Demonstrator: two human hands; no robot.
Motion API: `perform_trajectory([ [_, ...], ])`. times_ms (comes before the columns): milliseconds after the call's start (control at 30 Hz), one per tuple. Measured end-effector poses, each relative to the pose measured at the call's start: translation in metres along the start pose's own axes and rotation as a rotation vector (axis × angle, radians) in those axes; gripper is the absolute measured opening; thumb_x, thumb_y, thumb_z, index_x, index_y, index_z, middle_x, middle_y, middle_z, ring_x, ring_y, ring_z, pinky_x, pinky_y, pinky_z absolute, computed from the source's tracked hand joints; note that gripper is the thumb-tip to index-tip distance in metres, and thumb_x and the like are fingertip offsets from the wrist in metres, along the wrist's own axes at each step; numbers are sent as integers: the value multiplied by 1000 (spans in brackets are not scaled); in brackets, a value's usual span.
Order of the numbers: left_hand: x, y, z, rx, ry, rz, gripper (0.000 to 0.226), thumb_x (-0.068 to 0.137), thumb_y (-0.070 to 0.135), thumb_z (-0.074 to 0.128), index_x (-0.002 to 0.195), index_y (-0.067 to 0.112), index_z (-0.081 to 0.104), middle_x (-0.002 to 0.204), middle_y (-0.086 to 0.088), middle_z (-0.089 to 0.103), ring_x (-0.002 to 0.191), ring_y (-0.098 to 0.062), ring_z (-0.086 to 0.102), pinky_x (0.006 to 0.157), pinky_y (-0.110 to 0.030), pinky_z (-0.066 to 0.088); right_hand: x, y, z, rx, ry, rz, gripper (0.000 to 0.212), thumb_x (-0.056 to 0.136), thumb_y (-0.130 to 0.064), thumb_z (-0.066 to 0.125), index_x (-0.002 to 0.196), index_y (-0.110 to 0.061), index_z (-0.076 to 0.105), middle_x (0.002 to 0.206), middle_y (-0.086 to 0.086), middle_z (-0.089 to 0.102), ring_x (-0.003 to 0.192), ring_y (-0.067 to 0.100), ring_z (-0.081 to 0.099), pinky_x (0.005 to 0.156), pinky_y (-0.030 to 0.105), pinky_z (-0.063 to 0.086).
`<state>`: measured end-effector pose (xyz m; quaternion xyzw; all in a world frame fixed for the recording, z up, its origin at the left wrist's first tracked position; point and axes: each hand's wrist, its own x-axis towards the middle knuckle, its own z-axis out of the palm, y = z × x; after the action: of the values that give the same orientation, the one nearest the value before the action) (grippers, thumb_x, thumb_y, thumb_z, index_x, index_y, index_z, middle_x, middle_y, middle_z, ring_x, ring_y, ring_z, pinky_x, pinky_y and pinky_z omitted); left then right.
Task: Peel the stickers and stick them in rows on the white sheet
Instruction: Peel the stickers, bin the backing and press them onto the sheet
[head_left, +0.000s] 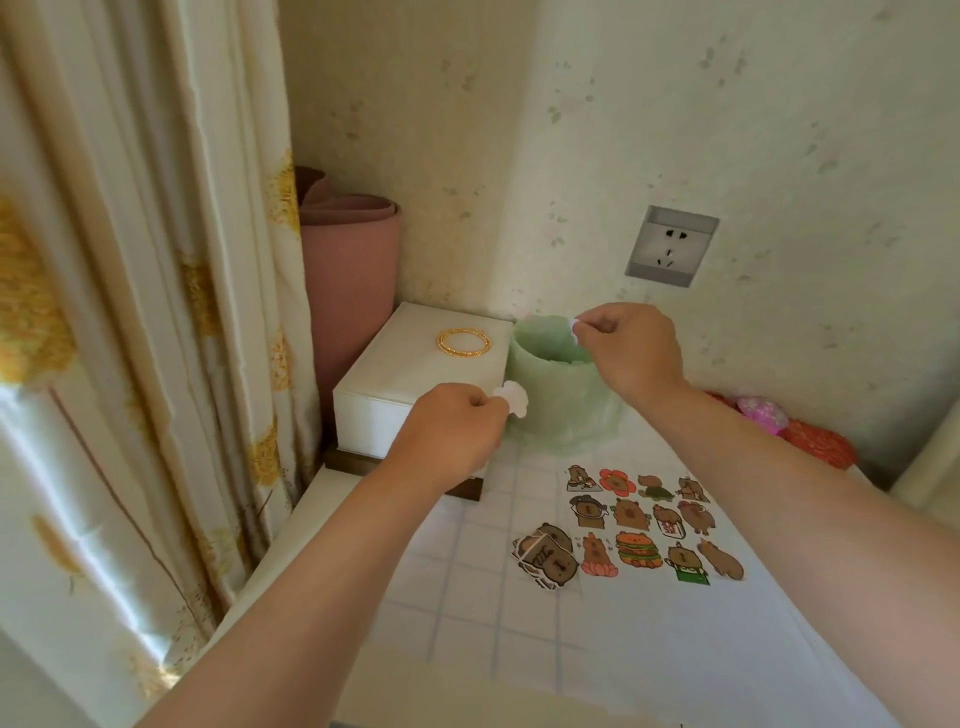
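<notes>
A white sheet lies on the checked tablecloth and carries three rows of cartoon capybara stickers. A small pile of loose stickers sits just left of it. My left hand is raised in front of the white box and pinches a white cut-out piece, seen from its blank side. My right hand hovers over the green bin and pinches a small white scrap at its fingertips.
A small bin lined with a green bag stands at the back by the wall. A white box with a gold bangle is left of it. A pink roll, a curtain, a wall socket and red-pink items surround the table.
</notes>
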<state>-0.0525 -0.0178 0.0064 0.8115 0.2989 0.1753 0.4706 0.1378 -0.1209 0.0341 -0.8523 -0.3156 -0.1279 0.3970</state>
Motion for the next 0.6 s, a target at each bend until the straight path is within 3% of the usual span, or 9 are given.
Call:
perform_trajectory([
  [167, -3, 0, 0, -17, -40, 25, 26, 89, 24, 50, 75, 8, 65, 76, -7, 67, 63, -18, 59, 77, -39, 56, 28, 9, 14, -350, -160, 22, 18, 91, -34, 67, 88, -21, 79, 96, -3, 76, 90, 22, 69, 78, 34, 57],
  [267, -2, 0, 2, -29, -58, 17, 27, 89, 25, 52, 75, 7, 66, 82, -9, 72, 62, -17, 59, 81, -40, 57, 30, 13, 18, -432, -216, 10, 21, 87, -21, 59, 91, -13, 78, 94, 6, 76, 91, 30, 71, 76, 41, 59],
  [400, -4, 5, 5, -119, -97, -38, 25, 88, 22, 51, 73, 9, 67, 76, -7, 72, 55, -16, 58, 66, -31, 53, 13, 14, 8, -257, -168, -76, 25, 97, -24, 57, 115, -25, 74, 119, -7, 71, 106, 15, 66, 94, 35, 53],
  [500, -8, 10, 8, -306, -168, -144, 22, 91, 16, 49, 75, 10, 63, 67, -2, 65, 50, -15, 53, 51, -23, 44, -28, 5, -8, -42, -159, -209, 21, 94, -22, 63, 111, -29, 73, 113, -13, 70, 70, -1, 57, 82, 32, 54],
  [600, -13, 17, 14, -426, -243, -251, 20, 93, 15, 49, 75, 10, 58, 65, -2, 62, 48, -15, 51, 47, -22, 40, -79, 0, -31, 34, -248, -331, 26, 84, -26, 74, 108, -33, 72, 110, -19, 64, 63, 9, 59, 72, 30, 53],
])
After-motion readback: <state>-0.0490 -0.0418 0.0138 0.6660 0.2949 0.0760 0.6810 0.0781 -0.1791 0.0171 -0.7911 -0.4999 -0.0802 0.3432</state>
